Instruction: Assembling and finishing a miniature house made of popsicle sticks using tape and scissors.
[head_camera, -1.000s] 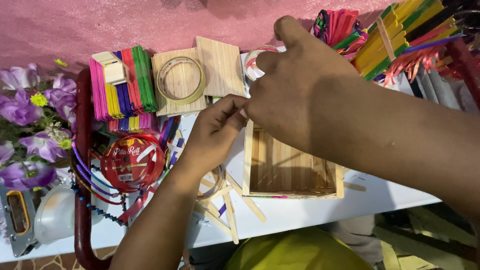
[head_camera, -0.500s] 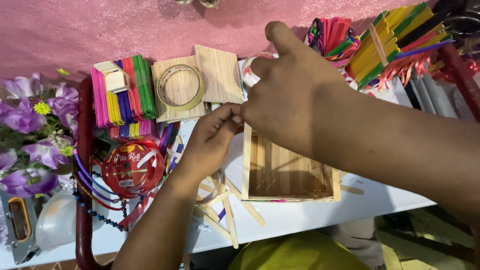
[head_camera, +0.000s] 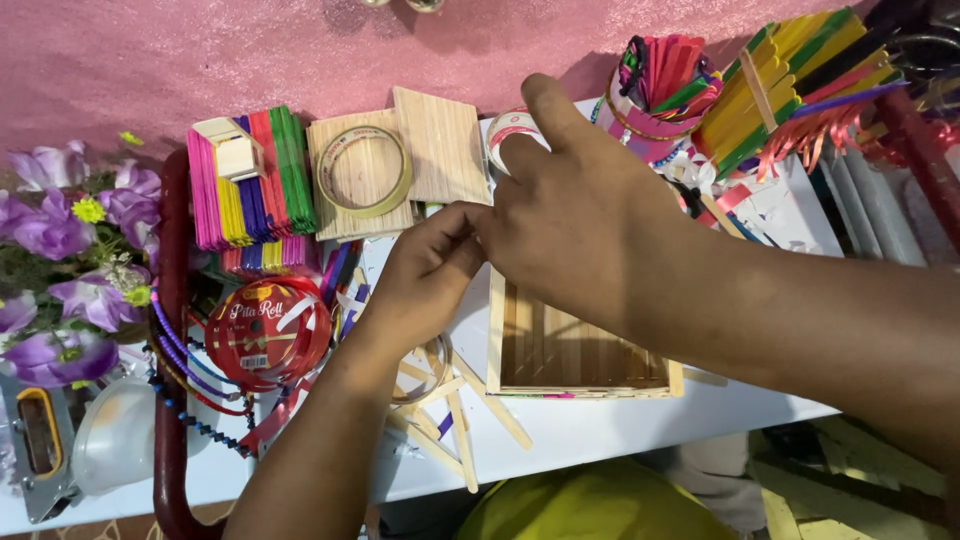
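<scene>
Wooden stick box (head_camera: 580, 350) sits at table centre, open side up, long axis running 9 to 3 o'clock. Both hands meet at its far-left corner, roughly 11 o'clock of the box.

Left hand (head_camera: 425, 275) comes up from 6 o'clock, forearm nearly vertical in view, fingers pinched narrow at the corner. Whatever is in the pinch is hidden; can't tell if it's a stick or just the wall edge.

Right hand (head_camera: 570, 215) enters from 4 o'clock, palm down, covering the box's far wall. Thumb points to 12, fingers curled under toward the left fingertips. Its grip is hidden too.

Right hand is the nearer one: directly over the box. Left only touches the corner.

Around: loose plain sticks (head_camera: 455, 415) at 7 o'clock of the box, tape ring (head_camera: 363, 170) on flat stick panels at 11, coloured stick stack (head_camera: 250, 175) further toward 10.
</scene>
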